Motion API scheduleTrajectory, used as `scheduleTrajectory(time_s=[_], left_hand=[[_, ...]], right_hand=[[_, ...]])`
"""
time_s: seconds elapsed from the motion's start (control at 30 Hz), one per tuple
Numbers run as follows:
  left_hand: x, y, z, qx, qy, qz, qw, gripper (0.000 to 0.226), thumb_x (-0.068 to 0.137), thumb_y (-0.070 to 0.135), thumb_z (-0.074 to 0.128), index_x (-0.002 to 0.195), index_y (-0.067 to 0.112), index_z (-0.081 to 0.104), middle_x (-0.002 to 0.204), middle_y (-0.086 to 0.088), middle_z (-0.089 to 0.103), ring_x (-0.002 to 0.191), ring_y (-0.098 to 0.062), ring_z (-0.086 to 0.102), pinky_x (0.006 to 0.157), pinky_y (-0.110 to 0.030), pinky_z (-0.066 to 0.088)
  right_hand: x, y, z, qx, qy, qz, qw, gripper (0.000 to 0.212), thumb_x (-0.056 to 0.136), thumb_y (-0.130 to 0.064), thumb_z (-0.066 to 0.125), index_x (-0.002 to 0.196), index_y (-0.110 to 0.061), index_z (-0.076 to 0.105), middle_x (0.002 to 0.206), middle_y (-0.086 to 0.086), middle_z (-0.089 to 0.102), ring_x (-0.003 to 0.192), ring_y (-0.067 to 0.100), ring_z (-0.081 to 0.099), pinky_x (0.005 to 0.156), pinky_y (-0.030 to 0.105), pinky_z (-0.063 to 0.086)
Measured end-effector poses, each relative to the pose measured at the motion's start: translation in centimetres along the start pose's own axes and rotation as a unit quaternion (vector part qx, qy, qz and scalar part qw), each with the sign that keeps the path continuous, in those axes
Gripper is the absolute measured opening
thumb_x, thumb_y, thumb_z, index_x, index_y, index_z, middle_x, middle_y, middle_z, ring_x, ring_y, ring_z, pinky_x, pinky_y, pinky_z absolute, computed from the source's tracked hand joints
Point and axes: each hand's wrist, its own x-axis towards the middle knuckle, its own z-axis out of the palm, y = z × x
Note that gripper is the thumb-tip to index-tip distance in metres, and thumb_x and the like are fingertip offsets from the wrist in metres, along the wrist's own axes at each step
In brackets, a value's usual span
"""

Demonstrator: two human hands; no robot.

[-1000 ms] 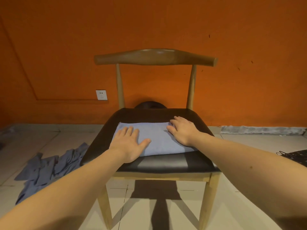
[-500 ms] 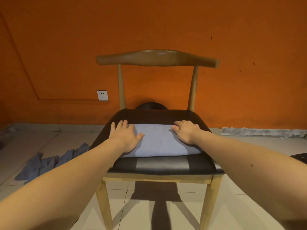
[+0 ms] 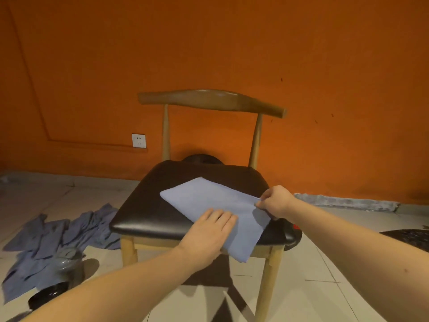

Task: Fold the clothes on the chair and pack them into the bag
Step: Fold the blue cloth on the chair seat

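Observation:
A folded light-blue cloth lies turned at an angle on the black seat of a wooden chair, and its near corner hangs past the seat's front edge. My left hand lies flat, fingers straight, on the cloth's near edge. At the cloth's right corner my right hand pinches the fabric. A dark bag shows partly on the floor at the right edge.
Crumpled grey-blue clothes lie on the tiled floor left of the chair. A dark round container stands near the bottom left. An orange wall with a white socket is behind the chair.
The cloth has been turned and pulled toward the seat's front right. My left hand moved to its near edge. My right hand went from lying flat to pinching the right corner.

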Motion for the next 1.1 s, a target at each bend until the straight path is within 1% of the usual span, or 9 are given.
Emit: scheduleTrajectory(time_s=[0.07,0.2,0.37,0.5,0.67,0.8,0.9,1.03,1.1], left_hand=[[-0.1,-0.2,-0.1,0.009,0.028,0.014,0.999,0.077,0.064,0.032,0.089,0.131,0.014,0.056,0.119,-0.005,0.061,0.103,-0.026,0.060,0.098,-0.042,0.052],[-1.7,-0.5,-1.0,-0.042,0.050,0.026,0.998,0.054,0.078,0.035,0.075,0.127,0.023,0.057,0.122,0.001,0.060,0.106,-0.021,0.056,0.101,-0.036,0.050],[-4.4,-1.5,-3.5,-0.236,-0.003,0.013,0.972,0.044,0.102,0.036,0.049,0.145,0.029,0.048,0.146,0.011,0.048,0.133,-0.008,0.042,0.116,-0.024,0.029],[-5.4,-1.4,-4.5,-0.348,-0.019,-0.038,0.937,0.027,0.105,0.032,0.046,0.129,0.036,0.058,0.128,0.021,0.057,0.116,0.003,0.050,0.103,-0.018,0.040],[-4.6,-1.1,-4.6,-0.472,-0.011,-0.160,0.867,0.023,0.108,0.035,0.041,0.108,0.041,0.063,0.104,0.018,0.066,0.097,-0.004,0.059,0.088,-0.029,0.049],[-3.7,-1.1,-5.4,-0.533,-0.005,-0.250,0.809,0.026,0.108,0.038,0.037,0.099,0.035,0.062,0.100,-0.003,0.067,0.091,-0.020,0.061,0.084,-0.039,0.050],[-2.6,-1.5,-5.3,-0.555,0.013,-0.320,0.768,0.031,0.106,0.040,0.036,0.101,0.027,0.064,0.100,-0.007,0.067,0.087,-0.024,0.059,0.074,-0.037,0.044],[-1.0,-1.7,-5.0,-0.585,0.021,-0.404,0.703,0.041,0.104,0.041,0.037,0.108,0.009,0.063,0.095,-0.014,0.064,0.080,-0.027,0.054,0.069,-0.036,0.039],[-0.1,-1.9,-5.2,-0.605,0.025,-0.456,0.652,0.040,0.104,0.041,0.040,0.113,0.009,0.061,0.103,-0.014,0.065,0.088,-0.028,0.058,0.068,-0.035,0.042]], right_hand=[[-1.7,0.7,-0.3,0.073,-0.016,0.041,0.996,0.019,0.094,-0.024,0.073,0.097,-0.006,0.072,0.075,0.011,0.058,0.060,0.025,0.052,0.044,0.024,0.044],[-5.3,1.6,0.3,0.191,-0.056,0.094,0.976,0.015,0.094,-0.014,0.072,0.085,-0.008,0.062,0.068,0.012,0.059,0.040,0.016,0.049,0.043,0.023,0.038],[-8.5,2.8,1.1,0.234,-0.101,0.071,0.964,0.012,0.098,-0.013,0.068,0.091,-0.009,0.059,0.068,0.008,0.062,0.042,0.012,0.056,0.040,0.021,0.038],[-9.5,3.6,1.2,0.284,-0.130,0.036,0.949,0.022,0.099,-0.017,0.067,0.115,-0.004,0.058,0.086,0.013,0.071,0.059,0.017,0.070,0.044,0.021,0.044],[-9.8,4.3,1.9,0.332,-0.066,0.008,0.941,0.025,0.103,-0.002,0.046,0.112,-0.010,0.068,0.103,0.013,0.072,0.081,0.023,0.073,0.056,0.028,0.056],[-9.4,5.1,2.4,0.195,-0.043,-0.114,0.973,0.068,0.082,0.023,0.057,0.135,-0.021,0.058,0.126,-0.005,0.060,0.099,0.013,0.067,0.068,0.027,0.061],[-8.6,4.6,3.0,0.154,-0.034,-0.160,0.974,0.086,0.077,0.011,0.073,0.149,-0.028,0.046,0.138,-0.008,0.049,0.114,0.011,0.059,0.072,0.024,0.061],[-7.2,3.5,3.6,0.118,-0.025,-0.198,0.973,0.089,0.079,-0.006,0.085,0.149,-0.036,0.039,0.137,-0.013,0.043,0.106,0.009,0.056,0.070,0.017,0.058],[-6.6,3.4,4.2,0.052,-0.036,-0.230,0.971,0.096,0.076,-0.009,0.085,0.150,-0.041,0.033,0.146,-0.017,0.035,0.121,0.008,0.047,0.083,0.022,0.059]])
